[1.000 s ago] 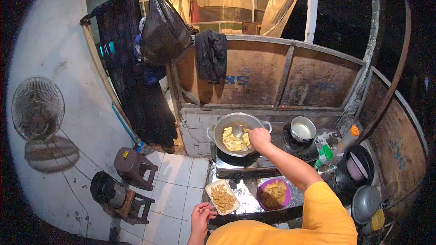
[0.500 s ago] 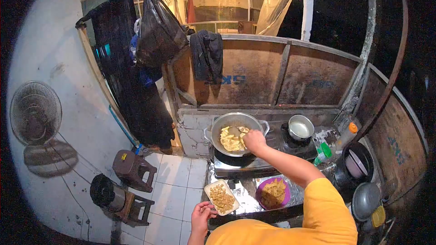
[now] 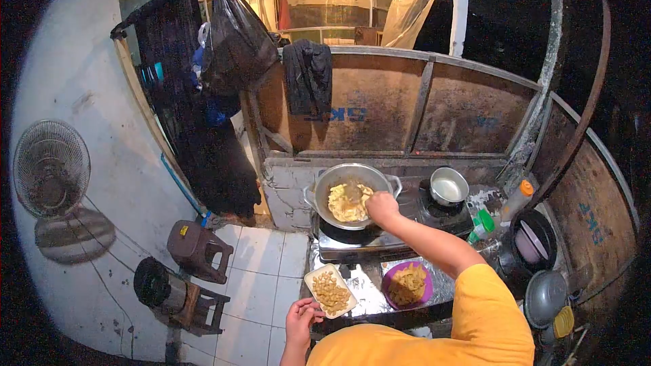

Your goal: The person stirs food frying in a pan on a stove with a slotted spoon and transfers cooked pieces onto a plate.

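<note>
- Through the head view, the only one I have, I take the pan (image 3: 328, 184) as my clock's centre; it sits on the stove (image 3: 346, 249).
- I judge the pan work to be under way, not finished: yellowish food (image 3: 339, 210) lies in the pan, with a ladle (image 3: 354, 193) blurred among it.
- The right hand (image 3: 383, 208) is at the pan's 4 o'clock rim, its grip closed, I judge, on the ladle; the handle is hidden from me.
- Already portioned, as I read it: the tray (image 3: 319, 272) at about 6:30 carries loose tan bits (image 3: 331, 293) over most of its base.
- The left hand (image 3: 303, 317) is at the tray's lower left edge, fingers bent; I can't tell whether that grip pinches the edge or only rests there.
- At 5 o'clock, on the counter (image 3: 368, 289), a purple bowl (image 3: 428, 289) holds a heap of brownish-yellow pieces (image 3: 407, 283), no hand near it.
- At 3 o'clock I see a small pot (image 3: 449, 201), uncovered, pale inside; I can't make out its contents.
- Beyond that, toward 3:30, is a green-capped bottle (image 3: 483, 224).
</note>
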The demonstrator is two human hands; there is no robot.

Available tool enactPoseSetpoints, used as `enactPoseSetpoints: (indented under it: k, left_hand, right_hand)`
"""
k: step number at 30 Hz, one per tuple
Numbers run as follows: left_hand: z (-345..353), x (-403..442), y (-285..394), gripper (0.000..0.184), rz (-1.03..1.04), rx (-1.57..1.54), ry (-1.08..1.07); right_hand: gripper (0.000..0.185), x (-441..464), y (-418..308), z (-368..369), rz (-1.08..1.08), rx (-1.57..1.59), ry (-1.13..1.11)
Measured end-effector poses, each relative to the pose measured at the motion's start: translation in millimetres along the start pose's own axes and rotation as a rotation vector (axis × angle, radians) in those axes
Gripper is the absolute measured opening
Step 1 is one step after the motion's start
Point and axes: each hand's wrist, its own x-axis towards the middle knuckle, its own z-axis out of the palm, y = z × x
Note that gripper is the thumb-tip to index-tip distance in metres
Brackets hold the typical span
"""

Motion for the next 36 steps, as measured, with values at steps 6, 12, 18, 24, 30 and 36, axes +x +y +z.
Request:
enactPoseSetpoints:
  k: [6, 12, 18, 24, 30, 36]
  left_hand:
    - [2, 2, 1, 0.024, 0.007, 0.001, 0.000]
    - [4, 3, -1, 0.023, -0.008, -0.008, -0.012]
    - [6, 9, -4, 0.023, -0.015, 0.020, -0.022]
    - [6, 12, -7, 0.022, -0.028, 0.011, -0.018]
    - [6, 15, -7, 0.023, -0.025, -0.002, -0.016]
    - [6, 12, -9, 0.024, -0.037, 0.001, -0.011]
  right_hand:
    - [0.018, -3, 9, 2, 0.113, 0.110, -0.059]
    - [0.018, -11, 32, -37, 0.207, 0.139, -0.028]
    - [0.016, -7, 44, -23, 0.205, 0.065, 0.106]
    - [0.015, -5, 35, -7, 0.237, 0.083, 0.014]
    - [0.017, -9, 26, -13, 0.207, 0.126, -0.003]
    - [0.018, -9, 20, 7, 0.159, 0.115, 0.072]
